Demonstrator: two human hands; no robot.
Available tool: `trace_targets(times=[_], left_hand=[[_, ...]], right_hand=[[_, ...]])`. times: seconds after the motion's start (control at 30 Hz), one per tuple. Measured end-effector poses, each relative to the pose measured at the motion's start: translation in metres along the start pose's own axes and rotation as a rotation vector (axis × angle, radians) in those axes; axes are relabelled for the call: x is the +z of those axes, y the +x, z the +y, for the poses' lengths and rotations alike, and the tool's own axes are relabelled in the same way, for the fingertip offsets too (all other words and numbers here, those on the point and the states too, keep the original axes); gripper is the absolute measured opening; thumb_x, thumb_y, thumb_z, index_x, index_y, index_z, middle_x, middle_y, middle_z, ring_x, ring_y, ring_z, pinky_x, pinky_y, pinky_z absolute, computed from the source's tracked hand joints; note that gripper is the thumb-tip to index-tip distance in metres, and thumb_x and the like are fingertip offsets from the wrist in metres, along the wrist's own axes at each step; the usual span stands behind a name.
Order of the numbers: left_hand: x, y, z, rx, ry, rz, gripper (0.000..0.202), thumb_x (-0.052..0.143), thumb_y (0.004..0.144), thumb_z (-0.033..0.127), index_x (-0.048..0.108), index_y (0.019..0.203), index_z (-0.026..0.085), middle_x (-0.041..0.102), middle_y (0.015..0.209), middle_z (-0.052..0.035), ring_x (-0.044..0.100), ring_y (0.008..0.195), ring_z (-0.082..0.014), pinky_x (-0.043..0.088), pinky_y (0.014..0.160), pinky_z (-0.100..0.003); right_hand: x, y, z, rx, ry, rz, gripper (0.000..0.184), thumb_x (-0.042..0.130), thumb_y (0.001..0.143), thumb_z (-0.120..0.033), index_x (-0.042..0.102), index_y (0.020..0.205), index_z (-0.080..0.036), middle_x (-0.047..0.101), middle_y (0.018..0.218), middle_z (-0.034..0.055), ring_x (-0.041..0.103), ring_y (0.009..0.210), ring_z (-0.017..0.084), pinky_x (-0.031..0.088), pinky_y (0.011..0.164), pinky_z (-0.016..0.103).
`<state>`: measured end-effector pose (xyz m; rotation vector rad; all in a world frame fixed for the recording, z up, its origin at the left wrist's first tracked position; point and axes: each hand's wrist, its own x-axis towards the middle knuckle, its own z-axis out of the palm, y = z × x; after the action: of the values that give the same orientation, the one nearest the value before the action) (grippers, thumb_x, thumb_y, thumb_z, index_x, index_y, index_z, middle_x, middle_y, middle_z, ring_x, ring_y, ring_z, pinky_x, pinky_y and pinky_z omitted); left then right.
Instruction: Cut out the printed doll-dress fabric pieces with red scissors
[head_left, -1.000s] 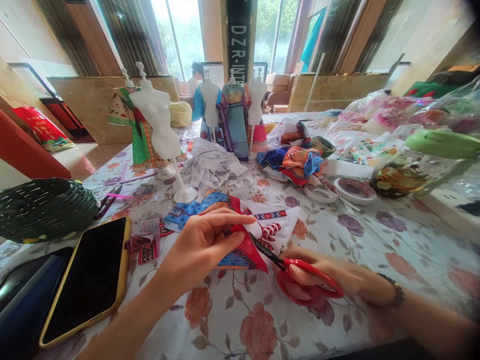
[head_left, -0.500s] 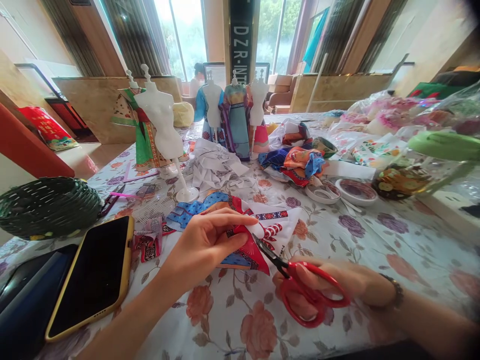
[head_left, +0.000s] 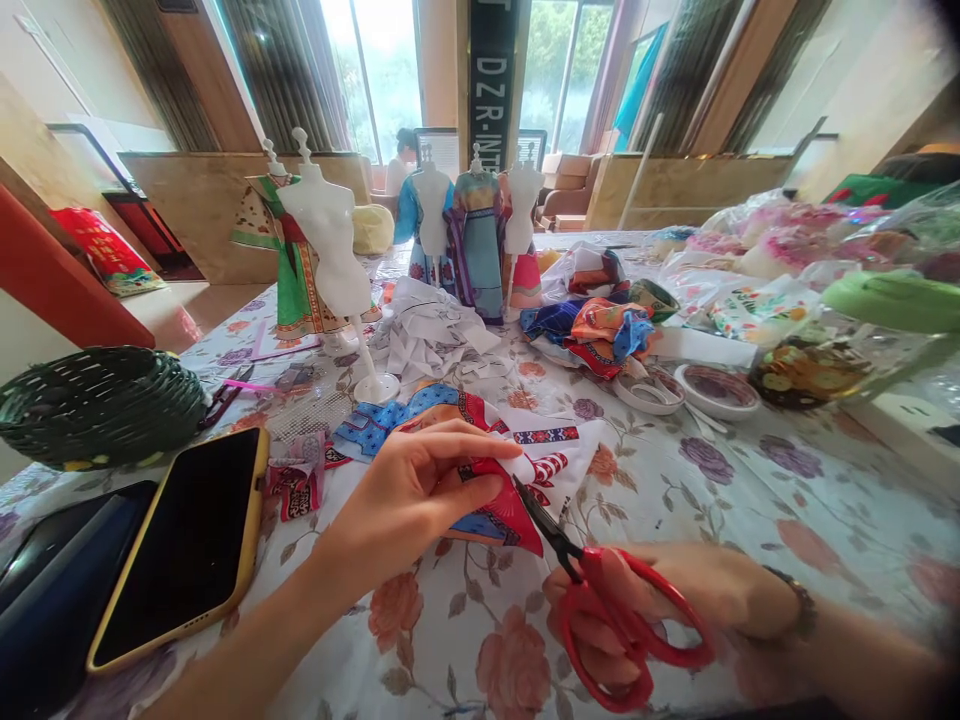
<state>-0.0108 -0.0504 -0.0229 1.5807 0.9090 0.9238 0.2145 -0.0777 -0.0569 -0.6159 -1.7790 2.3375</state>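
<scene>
My left hand pinches a piece of printed fabric, red, blue and white, between thumb and fingers just above the table. My right hand is closed round the red handles of a pair of scissors. Their dark blades point up and left, with the tips at the fabric's edge beside my left fingertips. A white part of the cloth with red printed motifs spreads to the right of that hand. Blue and orange parts of it lie beyond the knuckles.
A bare white mannequin stands behind the fabric, near white paper scraps. Dressed mannequins are further back. To the left are a phone and a dark green basket; tape rolls lie right.
The scissors and my right hand have shifted slightly down and right, the handles lower now. My left hand still pinches the fabric in nearly the same place. The camera view has moved a little.
</scene>
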Motion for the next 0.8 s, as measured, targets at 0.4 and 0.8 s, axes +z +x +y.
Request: trace_targets(times=[0.4,0.8], left_hand=[[-0.001,0.0,0.0,-0.001,0.004,0.072,0.022,0.072,0.078,0.018,0.079,0.096,0.029,0.067,0.11,-0.0041,0.062,0.1,-0.021,0.051,0.081,-0.03],[0.001,0.002,0.007,-0.02,-0.019,0.131,0.019,0.072,0.076,0.017,0.08,0.091,0.026,0.069,0.103,-0.0033,0.063,0.091,-0.0172,0.052,0.07,-0.023]], right_hand=[[-0.007,0.007,0.012,0.021,0.072,0.145,0.049,0.065,0.081,-0.059,0.062,0.065,-0.013,0.048,0.051,-0.0043,0.041,0.042,0.007,0.037,0.044,0.019],[-0.017,0.004,0.031,-0.299,0.041,0.081,0.063,0.022,0.088,-0.079,0.044,0.081,-0.02,0.052,0.071,0.0034,0.049,0.065,0.017,0.041,0.063,0.031]])
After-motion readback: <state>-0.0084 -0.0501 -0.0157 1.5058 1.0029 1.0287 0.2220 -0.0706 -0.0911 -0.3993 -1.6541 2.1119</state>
